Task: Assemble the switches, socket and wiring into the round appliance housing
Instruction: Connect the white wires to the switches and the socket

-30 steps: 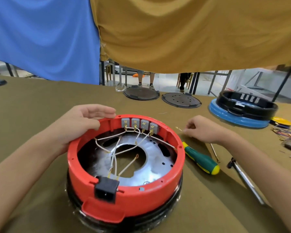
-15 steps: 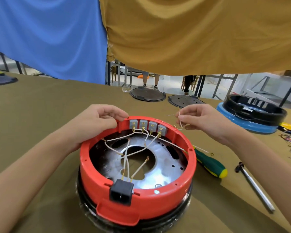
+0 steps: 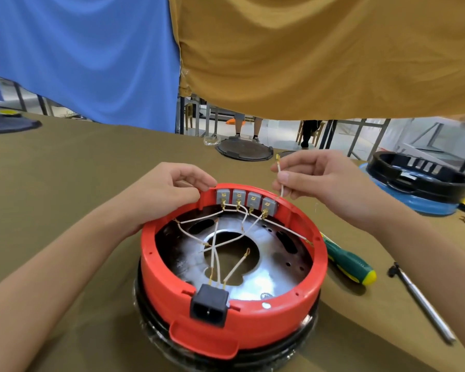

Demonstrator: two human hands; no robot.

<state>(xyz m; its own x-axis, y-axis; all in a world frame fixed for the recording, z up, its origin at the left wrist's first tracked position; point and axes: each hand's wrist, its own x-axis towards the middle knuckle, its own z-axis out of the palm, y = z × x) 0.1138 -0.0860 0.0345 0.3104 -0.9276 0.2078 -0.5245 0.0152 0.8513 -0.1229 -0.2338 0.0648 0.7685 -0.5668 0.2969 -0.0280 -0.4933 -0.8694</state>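
A round red housing (image 3: 274, 326) stands on a black base in front of me. Several grey switches (image 3: 246, 198) line its far inner wall, and white wires run from them across the metal plate to a black socket (image 3: 209, 308) in the near wall. My left hand (image 3: 169, 190) grips the far rim just left of the switches. My right hand (image 3: 322, 183) is raised beyond the rim's far right and pinches a short white wire (image 3: 279, 174) upright, its brass terminal on top.
A green-and-yellow screwdriver (image 3: 350, 264) and a slim metal tool (image 3: 424, 304) lie right of the housing on the olive cloth. A black-and-blue housing (image 3: 419, 191) stands at the far right, dark round plates (image 3: 243, 149) at the back. Blue and ochre cloths hang overhead.
My right hand picked a white wire off the table by the screwdriver, lifted it and brought it above the housing's far right rim. My left hand stayed on the rim.
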